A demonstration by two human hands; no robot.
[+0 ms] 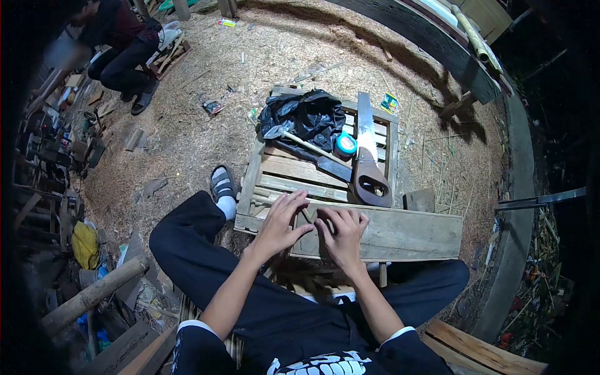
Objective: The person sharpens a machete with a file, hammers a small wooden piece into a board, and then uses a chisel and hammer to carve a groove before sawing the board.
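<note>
A wooden board [412, 234] lies across the near edge of a slatted wooden table [252, 178]. Both hands are at the board's left end, close together but apart. My left hand [281, 224] has its fingers spread, with a small thin piece [306, 215] beside its fingertips. My right hand [340, 234] rests on the board with curled fingers; what is under them is hidden. Beyond the hands lie a handsaw [367, 144], a teal tape measure [345, 144], a dark-handled blade tool [334, 169], a thin stick [315, 149] and a black plastic bag [306, 115].
A person [128, 56] sits at the upper left. A small wood block [420, 200] is beyond the board. A thick pole [94, 297] juts in at the lower left. A long beam [431, 47] crosses the upper right. Wood shavings cover the ground.
</note>
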